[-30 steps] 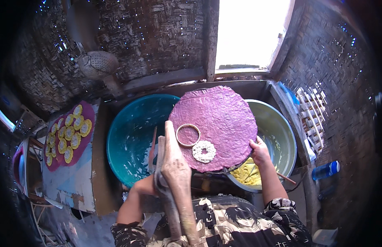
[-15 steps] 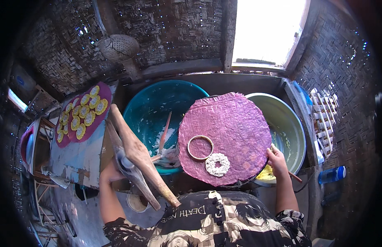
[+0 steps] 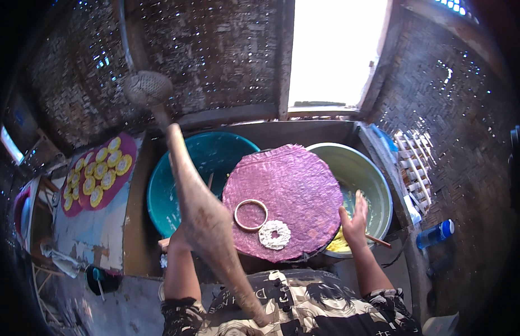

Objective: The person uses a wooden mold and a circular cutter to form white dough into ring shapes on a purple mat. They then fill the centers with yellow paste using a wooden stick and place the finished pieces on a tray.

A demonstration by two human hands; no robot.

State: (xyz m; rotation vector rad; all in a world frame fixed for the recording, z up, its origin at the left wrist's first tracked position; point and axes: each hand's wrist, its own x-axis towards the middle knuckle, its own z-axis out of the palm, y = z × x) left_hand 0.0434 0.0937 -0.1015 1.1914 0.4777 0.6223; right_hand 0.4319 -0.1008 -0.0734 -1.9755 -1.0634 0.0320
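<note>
Head view: the right hand (image 3: 356, 223) stands at the right edge of a round pink mat (image 3: 288, 187), its fingers stretched upward and its thumb held apart from them, gripping nothing; whether the thumb touches the mat's edge cannot be told. The left hand (image 3: 180, 237) is largely hidden behind a long, crooked piece of wood (image 3: 205, 221), so whether its fingers are wrapped around the wood cannot be told. The wood slants from above the teal basin down in front of the person's printed shirt (image 3: 296, 305). The mat lies in the middle, between and partly over the teal basin (image 3: 215, 155) on the left and the greenish basin (image 3: 377, 182) on the right. On the lower left of the mat sits a thin, pale ring (image 3: 235, 216), with a white, lacy round (image 3: 265, 237) just beside it at its lower right. A yellow mass (image 3: 338, 242) and a brown stick (image 3: 379, 242) show at the lower part of the greenish basin. Well to the left, a worn table (image 3: 94, 238) bears a purple mat (image 3: 129, 147) covered with yellow-edged, white-centred rounds (image 3: 101, 168). A blue bottle (image 3: 435, 234) lies at the right, below a slatted rack (image 3: 415, 173).
</note>
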